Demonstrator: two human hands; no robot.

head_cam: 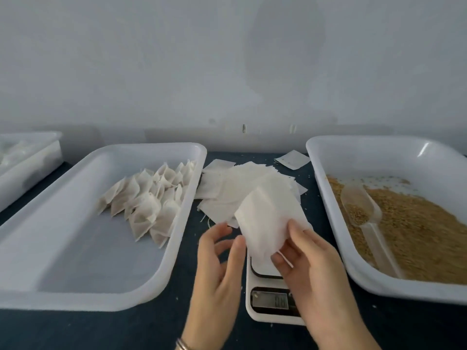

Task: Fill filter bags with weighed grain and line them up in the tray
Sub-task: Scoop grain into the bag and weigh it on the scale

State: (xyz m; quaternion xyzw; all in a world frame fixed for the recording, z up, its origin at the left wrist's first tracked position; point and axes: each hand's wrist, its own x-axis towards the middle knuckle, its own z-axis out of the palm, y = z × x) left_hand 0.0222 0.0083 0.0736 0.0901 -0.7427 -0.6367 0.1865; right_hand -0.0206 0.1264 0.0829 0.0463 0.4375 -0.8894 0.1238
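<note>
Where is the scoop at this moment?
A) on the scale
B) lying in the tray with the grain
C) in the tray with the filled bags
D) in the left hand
B: the scoop lies on the grain in the right tray, and neither hand touches it.

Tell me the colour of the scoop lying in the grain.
Clear, see-through plastic scoop, shown best in the head view.

A dark navy worktop (101, 329) is seen across the lower frame, flecked with pale specks. The trays (75, 286) at left and right are white, as are the filter bags (267, 223) at centre. Golden-brown grain (417, 223) is shown at right, under a translucent scoop (364, 210). The scale (255, 311) is white with a grey display. The wall (151, 59) is pale grey.
</note>
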